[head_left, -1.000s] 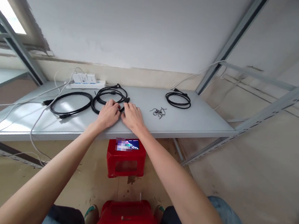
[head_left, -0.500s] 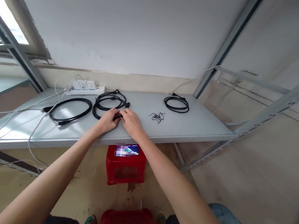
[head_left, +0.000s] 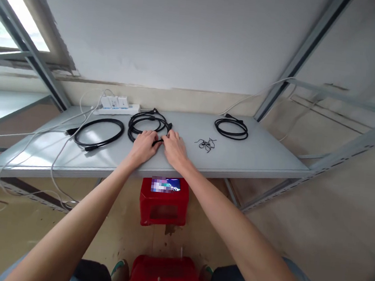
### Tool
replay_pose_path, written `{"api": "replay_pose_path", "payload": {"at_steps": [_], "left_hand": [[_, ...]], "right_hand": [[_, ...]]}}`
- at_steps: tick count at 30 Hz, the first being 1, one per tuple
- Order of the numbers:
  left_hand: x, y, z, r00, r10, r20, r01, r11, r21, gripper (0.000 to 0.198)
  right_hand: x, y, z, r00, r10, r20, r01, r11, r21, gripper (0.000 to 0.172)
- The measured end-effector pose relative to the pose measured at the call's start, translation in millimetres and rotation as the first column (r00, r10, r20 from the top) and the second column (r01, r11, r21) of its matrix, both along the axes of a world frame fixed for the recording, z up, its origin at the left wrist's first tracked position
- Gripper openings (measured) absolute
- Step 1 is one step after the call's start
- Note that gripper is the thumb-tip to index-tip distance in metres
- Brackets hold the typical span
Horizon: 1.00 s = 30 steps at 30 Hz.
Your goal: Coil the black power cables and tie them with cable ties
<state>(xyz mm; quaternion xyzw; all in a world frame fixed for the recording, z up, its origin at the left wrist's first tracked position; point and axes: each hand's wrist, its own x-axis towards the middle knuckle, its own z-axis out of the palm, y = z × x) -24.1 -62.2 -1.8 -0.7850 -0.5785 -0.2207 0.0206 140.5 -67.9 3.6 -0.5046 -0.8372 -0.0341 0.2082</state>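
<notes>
Two hands work side by side at the near edge of the shelf [head_left: 255,159], and a short black stretch of cable [head_left: 158,141] bridges the small gap between them. Your left hand [head_left: 146,145] and your right hand [head_left: 174,149] both look closed on it, though your fingers hide the exact grip. That stretch runs roughly from 8 to 2 o'clock. The middle coil [head_left: 150,118] lies flat just past your knuckles, at 12 o'clock from the left hand and nearer 11 from the right. Its plug [head_left: 169,126] sits at 11 o'clock from the right hand, the closer of the two. Black ties [head_left: 206,145] lie in a loose tangle at about 3 o'clock from that same hand, well out of the left one's way.
</notes>
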Motion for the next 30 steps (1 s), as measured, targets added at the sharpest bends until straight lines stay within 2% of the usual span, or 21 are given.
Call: {"api": "replay_pose_path", "payload": {"at_steps": [4, 9, 14, 23, 30], "left_hand": [[-0.8, 1.3, -2.0, 0.999, -0.04, -0.006, 0.04, 0.999, -0.01, 0.017], [1.1, -2.2, -0.5, 0.999, -0.048, 0.01, 0.048, 0.999, 0.005, 0.018], [2.7, -6.3, 2.9, 1.0, -0.026, 0.002, 0.027, 0.999, -0.024, 0.018], [3.8, -6.2, 1.3, 0.999, -0.015, 0.039, 0.016, 0.999, -0.027, 0.018], [4.6, -7.3, 3.5, 0.999, 0.008, 0.048, -0.005, 0.998, -0.064, 0.021]], "right_hand": [[1.5, 6.1, 0.0, 1.0, 0.011, -0.004, -0.011, 1.0, -0.028, 0.035], [1.5, 5.5, 1.1, 0.999, -0.025, -0.023, 0.025, 1.0, 0.006, 0.033], [0.3, 1.4, 3.6, 0.997, -0.068, -0.043, 0.07, 0.997, 0.036, 0.029], [-1.4, 2.5, 1.0, 0.994, -0.104, -0.036, 0.104, 0.995, 0.005, 0.029], [-1.3, 3.3, -3.1, 0.995, -0.084, -0.049, 0.084, 0.996, -0.008, 0.032]]}}
